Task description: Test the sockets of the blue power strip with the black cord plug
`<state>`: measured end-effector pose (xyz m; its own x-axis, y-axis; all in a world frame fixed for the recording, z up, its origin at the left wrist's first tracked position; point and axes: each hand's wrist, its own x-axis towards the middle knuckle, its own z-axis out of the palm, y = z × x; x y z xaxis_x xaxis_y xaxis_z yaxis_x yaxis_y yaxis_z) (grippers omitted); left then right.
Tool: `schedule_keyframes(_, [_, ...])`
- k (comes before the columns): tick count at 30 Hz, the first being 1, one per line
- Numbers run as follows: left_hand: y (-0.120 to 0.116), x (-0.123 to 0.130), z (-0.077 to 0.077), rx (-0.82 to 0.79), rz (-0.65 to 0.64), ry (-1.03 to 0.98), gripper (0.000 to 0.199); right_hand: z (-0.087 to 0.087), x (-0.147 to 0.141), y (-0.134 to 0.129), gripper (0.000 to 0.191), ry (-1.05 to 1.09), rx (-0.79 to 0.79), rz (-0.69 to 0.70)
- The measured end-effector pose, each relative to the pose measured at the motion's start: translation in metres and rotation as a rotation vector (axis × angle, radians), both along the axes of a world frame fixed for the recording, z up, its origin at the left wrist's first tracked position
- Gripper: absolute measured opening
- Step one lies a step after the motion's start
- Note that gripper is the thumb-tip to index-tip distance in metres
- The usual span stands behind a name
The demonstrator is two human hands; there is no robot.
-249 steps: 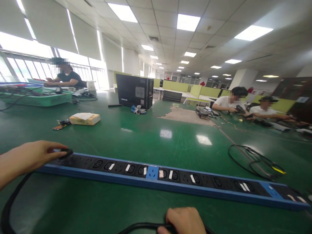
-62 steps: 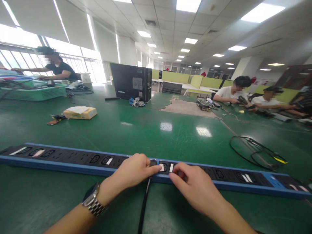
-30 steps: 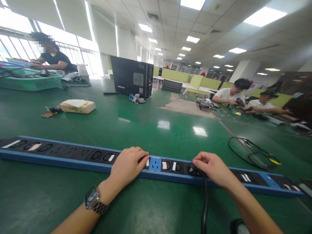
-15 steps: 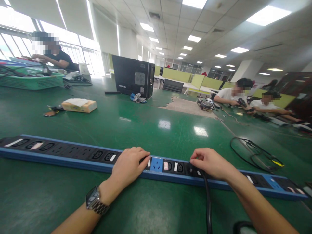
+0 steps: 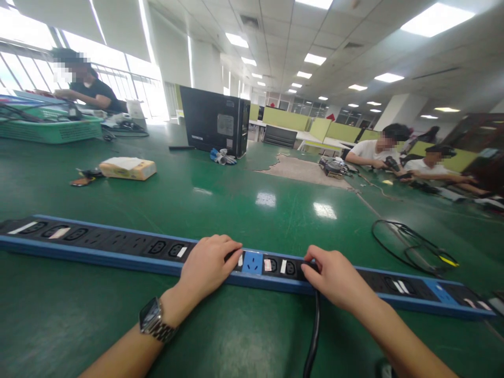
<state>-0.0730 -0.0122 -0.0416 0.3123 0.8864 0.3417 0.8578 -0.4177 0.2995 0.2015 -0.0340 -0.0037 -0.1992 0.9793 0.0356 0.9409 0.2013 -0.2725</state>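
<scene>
A long blue and black power strip (image 5: pixel 129 247) lies across the green table, with rows of sockets and small white labels. My left hand (image 5: pixel 208 262), wearing a watch (image 5: pixel 151 317), is closed over the strip just left of its blue socket (image 5: pixel 252 263). Right of that socket, my right hand (image 5: pixel 334 273) pinches a black plug (image 5: pixel 309 266) at the strip, thumb and fingers around it. From the plug a thick black cable (image 5: pixel 315 331) runs down toward me. How deep the plug sits in the socket is hidden by my fingers.
Beyond the strip are a tissue pack (image 5: pixel 128 168), a black computer case (image 5: pixel 212 123), gloves (image 5: pixel 223 156) and a green basket (image 5: pixel 51 130). A coiled black cable (image 5: pixel 409 247) lies at right. One person (image 5: pixel 94 94) sits far left, two others (image 5: pixel 370 152) at far right.
My right hand has moved slightly left and down, its fingers now around the plug. The thick cable has swung left with it. My left hand stays in place.
</scene>
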Motion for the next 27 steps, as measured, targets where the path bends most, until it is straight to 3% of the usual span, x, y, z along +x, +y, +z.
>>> schedule_keyframes(7, [0.0,0.0,0.0,-0.006,0.004,0.023,0.033,-0.007,-0.001,-0.009,0.019,0.029,0.044,-0.077])
schedule_keyframes(13, [0.001,0.0,0.001,-0.022,0.013,0.027,0.033,0.015,0.009,-0.02,0.026,0.149,0.176,-0.149])
schedule_keyframes(18, [0.002,-0.001,0.0,-0.031,0.008,0.029,0.034,0.027,0.064,-0.021,0.034,0.216,0.123,-0.17])
schedule_keyframes(23, [0.003,0.0,0.0,-0.021,0.004,0.027,0.034,0.017,0.135,-0.022,0.039,0.239,-0.008,-0.177])
schedule_keyframes(27, [0.003,-0.001,0.0,-0.022,0.006,0.035,0.035,0.009,0.163,-0.024,0.04,0.212,0.029,-0.165])
